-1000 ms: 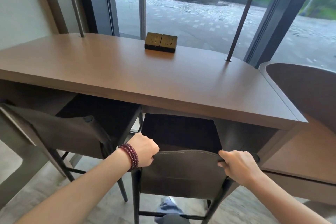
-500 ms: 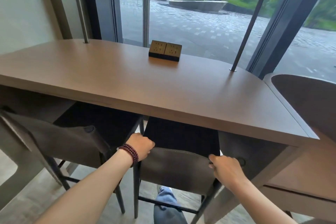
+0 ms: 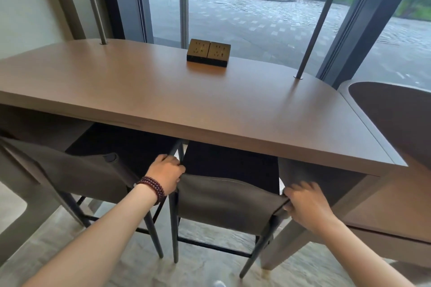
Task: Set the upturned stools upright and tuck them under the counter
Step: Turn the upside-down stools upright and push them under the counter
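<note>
Two dark stools stand upright on their legs beneath the brown counter. The right stool has its black seat under the counter edge and its grey backrest toward me. My left hand, with a bead bracelet at the wrist, grips the backrest's left top corner. My right hand grips its right top corner. The left stool sits beside it, also under the counter, with no hand on it.
A black double socket box sits on the counter near the window. Two slim metal posts rise from the counter to a lamp bar. A rounded grey seat back and a lower bench stand at the right. The counter's leg is beside the right stool.
The right stool has slid further under the counter with both hands on its backrest. My view has risen and moved closer to the counter.
</note>
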Available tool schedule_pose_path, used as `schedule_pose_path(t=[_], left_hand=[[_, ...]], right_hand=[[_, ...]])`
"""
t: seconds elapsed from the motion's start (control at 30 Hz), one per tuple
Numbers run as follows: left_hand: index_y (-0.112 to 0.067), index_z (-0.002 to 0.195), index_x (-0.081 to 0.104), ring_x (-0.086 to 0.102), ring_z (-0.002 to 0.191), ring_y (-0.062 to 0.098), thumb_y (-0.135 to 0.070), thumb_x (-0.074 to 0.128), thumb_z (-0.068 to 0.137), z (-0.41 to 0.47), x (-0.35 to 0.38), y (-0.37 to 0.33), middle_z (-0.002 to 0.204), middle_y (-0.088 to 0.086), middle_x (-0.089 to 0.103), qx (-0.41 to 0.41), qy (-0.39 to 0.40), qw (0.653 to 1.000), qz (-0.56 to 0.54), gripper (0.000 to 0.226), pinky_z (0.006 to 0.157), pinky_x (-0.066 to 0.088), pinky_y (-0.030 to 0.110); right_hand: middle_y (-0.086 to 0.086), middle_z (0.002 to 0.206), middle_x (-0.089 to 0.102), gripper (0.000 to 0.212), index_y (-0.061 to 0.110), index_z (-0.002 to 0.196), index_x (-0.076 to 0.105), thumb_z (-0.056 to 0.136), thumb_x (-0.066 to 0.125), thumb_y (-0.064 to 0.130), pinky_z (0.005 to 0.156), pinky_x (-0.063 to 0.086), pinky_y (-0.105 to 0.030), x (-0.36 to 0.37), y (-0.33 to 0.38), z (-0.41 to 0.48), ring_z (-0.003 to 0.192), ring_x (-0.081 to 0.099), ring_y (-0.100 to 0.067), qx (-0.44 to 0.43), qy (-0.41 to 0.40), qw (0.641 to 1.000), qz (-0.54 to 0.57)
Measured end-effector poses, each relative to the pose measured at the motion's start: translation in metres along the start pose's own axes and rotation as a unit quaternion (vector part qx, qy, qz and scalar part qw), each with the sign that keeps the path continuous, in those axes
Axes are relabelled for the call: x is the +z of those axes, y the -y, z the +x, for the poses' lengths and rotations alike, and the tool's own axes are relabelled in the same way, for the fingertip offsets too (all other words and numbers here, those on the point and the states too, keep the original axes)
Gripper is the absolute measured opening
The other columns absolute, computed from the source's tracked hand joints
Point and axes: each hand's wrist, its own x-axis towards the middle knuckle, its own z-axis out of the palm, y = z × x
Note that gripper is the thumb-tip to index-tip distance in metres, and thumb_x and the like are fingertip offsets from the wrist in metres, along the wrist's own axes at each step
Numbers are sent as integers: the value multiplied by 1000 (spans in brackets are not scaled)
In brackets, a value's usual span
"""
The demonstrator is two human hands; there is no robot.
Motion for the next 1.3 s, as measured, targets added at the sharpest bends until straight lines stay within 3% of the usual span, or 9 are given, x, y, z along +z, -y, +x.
schedule_pose_path(t=[0.1, 0.47, 0.67, 0.73, 0.83, 0.93, 1.03, 1.17, 1.3], left_hand=[[-20, 127, 51, 30, 137, 18, -10, 48, 91, -5, 2, 0, 136, 1, 49, -32, 10, 999, -8, 38, 109, 30, 38], [-19, 127, 51, 34, 134, 16, -4, 45, 91, -11, -5, -13, 130, -1, 54, -45, 24, 998, 23, 40, 104, 38, 32], [-21, 136, 45, 24, 141, 16, -4, 49, 90, -13, -12, -16, 143, 2, 43, -59, 30, 998, -21, 49, 119, 15, 34], [-17, 137, 45, 21, 144, 19, -4, 52, 88, -22, -17, -17, 147, 4, 39, -51, 4, 996, -78, 51, 119, 16, 35], [-7, 125, 57, 43, 133, 27, 0, 57, 83, -46, -18, -3, 133, 13, 54, -94, -147, 964, -202, 43, 109, 34, 37], [-6, 115, 65, 60, 112, 29, 12, 59, 73, -71, -8, 37, 116, 14, 65, -171, -225, 932, -228, 46, 99, 46, 42], [-2, 116, 63, 58, 113, 31, 16, 54, 71, -88, 0, 87, 116, 15, 65, -239, -216, 920, -224, 49, 97, 44, 44], [-7, 129, 53, 45, 128, 27, 4, 60, 75, -98, 21, 154, 132, 11, 55, -273, -150, 928, -205, 56, 107, 36, 40], [-20, 140, 41, 30, 141, 18, -21, 62, 85, -90, 36, 205, 145, 1, 44, -216, -60, 964, -142, 58, 116, 23, 38]], right_hand=[[5, 108, 55, 17, 20, 107, 58, 91, 53, 19, 67, 38, -29, 4, -9, -8, 101, 52, -21, 12, 45, 998, 46], [9, 90, 42, 6, 16, 94, 57, 92, 51, 15, 62, 37, -28, 5, -22, -10, 88, 44, -16, 14, 43, 994, 95], [8, 102, 53, 13, 21, 105, 59, 94, 51, 19, 61, 35, -26, -1, -19, -12, 99, 53, -17, 25, 44, 997, 63], [8, 115, 57, 21, 23, 115, 58, 95, 52, 23, 72, 39, -26, -1, -16, -12, 108, 53, -18, 26, 55, 997, 51], [3, 130, 57, 51, 25, 133, 51, 86, 64, 40, 98, 39, -42, -7, -2, -12, 122, 51, -25, 42, 37, 998, 29], [-1, 103, 71, 52, 17, 112, 68, 67, 83, 37, 81, 52, -44, -18, 44, 1, 96, 68, -26, -16, -89, 991, 101], [4, 95, 71, 31, 18, 105, 68, 76, 77, 26, 75, 56, -34, -39, 120, 25, 88, 69, -20, -131, -143, 963, 189], [-1, 109, 67, 30, 14, 120, 61, 91, 56, 21, 85, 52, -34, -62, 233, 71, 102, 61, -22, -233, -124, 933, 243], [-11, 138, 49, 58, 13, 144, 36, 92, 59, 24, 101, 44, -41, -72, 338, 122, 126, 45, -31, -203, -78, 943, 250]])
